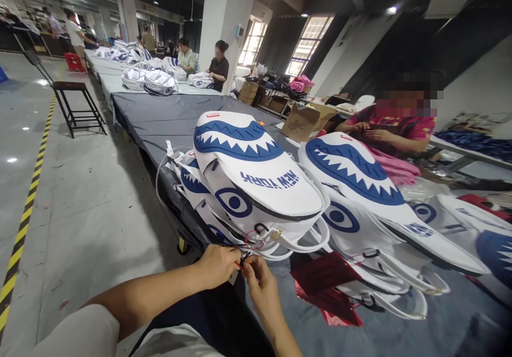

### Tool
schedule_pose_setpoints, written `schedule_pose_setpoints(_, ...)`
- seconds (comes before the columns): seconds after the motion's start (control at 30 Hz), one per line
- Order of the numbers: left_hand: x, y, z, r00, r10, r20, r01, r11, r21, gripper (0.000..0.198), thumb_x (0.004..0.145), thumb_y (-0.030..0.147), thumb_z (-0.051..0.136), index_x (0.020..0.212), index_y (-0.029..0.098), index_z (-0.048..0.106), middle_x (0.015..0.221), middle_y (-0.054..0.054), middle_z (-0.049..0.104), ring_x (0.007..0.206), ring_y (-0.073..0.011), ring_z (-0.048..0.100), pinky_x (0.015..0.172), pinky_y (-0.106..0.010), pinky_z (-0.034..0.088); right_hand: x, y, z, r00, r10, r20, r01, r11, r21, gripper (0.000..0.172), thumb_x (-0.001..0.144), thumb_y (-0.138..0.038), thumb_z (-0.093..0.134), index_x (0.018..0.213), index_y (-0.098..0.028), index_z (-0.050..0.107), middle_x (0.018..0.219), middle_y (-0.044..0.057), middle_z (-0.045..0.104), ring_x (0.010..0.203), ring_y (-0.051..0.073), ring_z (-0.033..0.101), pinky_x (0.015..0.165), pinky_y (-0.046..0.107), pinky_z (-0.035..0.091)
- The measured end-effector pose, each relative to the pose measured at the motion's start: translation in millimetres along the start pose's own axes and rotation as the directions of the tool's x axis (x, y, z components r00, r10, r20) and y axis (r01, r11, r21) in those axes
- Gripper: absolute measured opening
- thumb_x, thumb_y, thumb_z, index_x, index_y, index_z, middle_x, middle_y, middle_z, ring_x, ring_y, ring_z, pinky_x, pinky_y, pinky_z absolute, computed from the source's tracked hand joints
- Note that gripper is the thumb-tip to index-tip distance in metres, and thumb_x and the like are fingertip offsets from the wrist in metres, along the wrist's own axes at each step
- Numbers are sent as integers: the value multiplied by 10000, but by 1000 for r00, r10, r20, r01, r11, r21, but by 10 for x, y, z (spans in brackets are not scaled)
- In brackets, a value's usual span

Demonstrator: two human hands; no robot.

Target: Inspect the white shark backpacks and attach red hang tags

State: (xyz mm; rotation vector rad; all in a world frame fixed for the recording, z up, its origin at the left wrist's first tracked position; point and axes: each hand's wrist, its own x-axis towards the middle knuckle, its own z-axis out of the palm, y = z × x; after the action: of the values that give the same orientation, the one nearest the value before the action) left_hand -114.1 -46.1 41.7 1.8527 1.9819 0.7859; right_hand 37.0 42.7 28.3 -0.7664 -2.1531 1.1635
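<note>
My left hand [219, 265] and my right hand [261, 279] meet at the near table edge, both with fingers pinched. Between their fingertips are a small red bit [239, 265] and something dark, too small to name. A thin red loop [254, 239] hangs just above them from the zip end of a white shark-face backpack [260, 181]. This bag has blue eyes, a toothed mouth and "NEW YORK" lettering, and it lies on top of similar bags [194, 183]. A pale tag [233, 277] shows under my left fingers.
To the right lie a second stack of shark backpacks [352, 186] and dark red plastic packets [326, 282]. Opposite, a co-worker in a pink top [412, 127] works with both hands. A carton [304, 121] stands behind the table [160, 114]; a stool [76, 98] stands at left.
</note>
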Motion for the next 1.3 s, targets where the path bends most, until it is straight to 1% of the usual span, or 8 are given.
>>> schedule_pose_setpoints(0.13,-5,9,3,994,99,48,-98,995,-21,174,941,202,503,992,238,665,947,19,736,885,-168,695,747,-254,470,-14,46,-8,999,22,-24,-21,999,33,311,924,-485,485,837,-192,544,679,-3,561,611,152,546,576,248,446)
schedule_pose_setpoints(0.3,6,20,30,997,71,2,-71,993,93,161,943,212,500,946,195,661,935,-17,731,883,-187,695,758,-273,486,-33,67,-3,1000,3,-16,-3,1000,20,297,920,-465,493,814,-193,547,658,-7,560,589,145,530,559,243,424)
schedule_pose_setpoints(0.47,29,-21,48,993,117,9,-117,982,149,166,937,217,520,928,194,684,889,-22,727,830,-177,699,717,-260,515,0,19,37,1000,18,-21,-16,997,76,258,914,-430,513,820,-193,555,680,-5,579,606,141,537,571,237,430)
schedule_pose_setpoints(0.67,-187,-62,73,980,191,-59,-191,982,-1,338,910,120,420,1025,217,723,1067,-38,755,935,-172,721,818,-258,545,-124,-206,152,994,62,-93,-48,988,150,119,863,-277,478,783,-201,524,676,-31,540,640,124,513,619,232,410)
schedule_pose_setpoints(0.83,-39,-272,134,984,139,-110,-129,987,91,233,929,307,472,861,237,683,812,22,751,664,-156,704,582,-230,491,-65,-145,130,986,146,-84,-130,975,180,51,837,-177,496,831,-204,539,720,-51,553,657,100,512,627,206,401)
schedule_pose_setpoints(1.0,7,-300,218,929,342,-141,-328,938,114,306,985,315,383,1015,248,680,951,22,769,771,-136,732,637,-200,509,-100,-125,71,980,160,-116,-136,972,192,59,853,-162,509,872,-206,543,687,-64,550,623,96,521,602,200,399)
schedule_pose_setpoints(1.13,-18,-276,258,906,375,-198,-320,911,262,310,1004,327,386,966,237,681,921,34,761,725,-140,727,574,-219,493,-116,-74,65,978,166,-125,-140,970,197,47,851,-163,519,856,-202,546,674,-63,547,614,94,513,597,202,394)
schedule_pose_setpoints(1.3,-11,-258,240,867,438,-238,-376,888,266,317,1012,322,375,962,227,674,923,26,763,728,-135,727,613,-211,515,-128,-82,86,972,176,-159,-141,968,207,47,872,-201,518,857,-199,562,662,-64,532,603,95,496,583,203,390)
